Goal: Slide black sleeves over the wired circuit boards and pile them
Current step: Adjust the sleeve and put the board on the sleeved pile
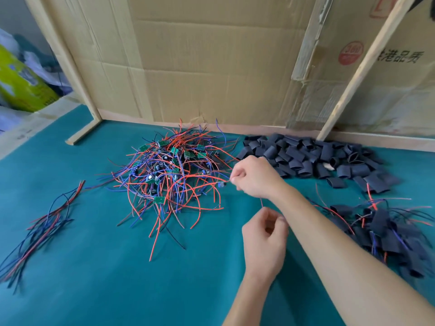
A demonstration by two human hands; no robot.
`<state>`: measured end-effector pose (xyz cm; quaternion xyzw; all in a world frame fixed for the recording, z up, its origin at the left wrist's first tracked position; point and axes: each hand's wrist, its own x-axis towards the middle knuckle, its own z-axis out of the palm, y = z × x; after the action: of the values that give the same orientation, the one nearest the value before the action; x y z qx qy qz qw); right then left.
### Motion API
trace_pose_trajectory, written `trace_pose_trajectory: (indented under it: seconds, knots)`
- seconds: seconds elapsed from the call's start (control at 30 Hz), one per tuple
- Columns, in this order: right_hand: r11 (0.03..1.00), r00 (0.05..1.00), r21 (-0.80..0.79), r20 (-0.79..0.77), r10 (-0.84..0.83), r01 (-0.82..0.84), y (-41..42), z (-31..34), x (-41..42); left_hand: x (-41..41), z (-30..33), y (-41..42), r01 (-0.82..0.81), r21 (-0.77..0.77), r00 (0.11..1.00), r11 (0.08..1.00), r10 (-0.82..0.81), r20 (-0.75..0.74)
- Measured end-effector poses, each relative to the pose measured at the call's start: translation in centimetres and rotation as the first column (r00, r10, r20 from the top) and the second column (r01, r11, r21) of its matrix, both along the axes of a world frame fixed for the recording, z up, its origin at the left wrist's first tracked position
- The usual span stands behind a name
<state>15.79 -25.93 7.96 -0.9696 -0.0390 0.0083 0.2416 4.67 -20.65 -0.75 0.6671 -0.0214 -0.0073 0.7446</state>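
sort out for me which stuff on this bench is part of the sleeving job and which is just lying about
Part of the job:
tangled pile of wired boards
heap of empty black sleeves
pile of sleeved boards
right hand and left hand, pinching thin wires

Just lying about:
loose bundle of wires
yellow-green box
cardboard backing

Board tangle (174, 175) mid-table, empty sleeves (313, 156) right (sleeved pile (381, 229) nearer).
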Motion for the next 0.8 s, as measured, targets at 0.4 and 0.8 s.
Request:
trace_pose_trajectory:
  seconds: [0.4,0.8]
  knots:
    - [0.892,0.968,0.386,-0.183,-0.174,0.234,-8.6,1.3,-8.3,0.0,0.5,-0.2,-0.066,-0.217,0.997,0.974,0.072,0.019]
    - [0.947,0.974,0.278,-0.199,-0.107,0.161,-8.2,-0.1,-4.5,0.3,0.0,-0.6,-0.133,-0.093,0.99,0.987,0.137,0.042]
